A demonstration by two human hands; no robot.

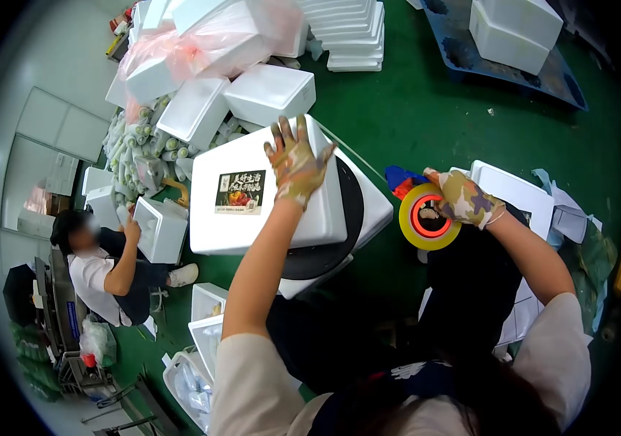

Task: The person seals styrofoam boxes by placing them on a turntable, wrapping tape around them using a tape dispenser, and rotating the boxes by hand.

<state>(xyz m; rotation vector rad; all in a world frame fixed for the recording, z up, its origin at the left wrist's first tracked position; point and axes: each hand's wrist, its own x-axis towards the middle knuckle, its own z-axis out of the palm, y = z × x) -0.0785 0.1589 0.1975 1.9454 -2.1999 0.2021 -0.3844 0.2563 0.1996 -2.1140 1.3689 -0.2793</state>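
Note:
My left hand (pixel 297 171), in a camouflage-patterned glove, lies with fingers spread on top of a white foam box (pixel 252 231). A dark printed label (pixel 238 192) is on the box, left of that hand. Beneath the box sits a round black plate (pixel 352 195), over another white foam piece (pixel 374 214). Off to the right, my right hand (pixel 469 200), gloved alike, is closed on a tape dispenser (pixel 402 180) with a blue and red end. It carries a big roll of yellow tape (pixel 413 234) with an orange-red core. The dispenser is apart from the box.
A person (pixel 99 269) sits at the left, holding a wrapped item over an open foam box (pixel 161 229). Behind are wrapped vegetables (pixel 132 156), foam boxes (pixel 270 94) and stacked lids (pixel 354 36). A blue pallet (pixel 456 43) stands far right.

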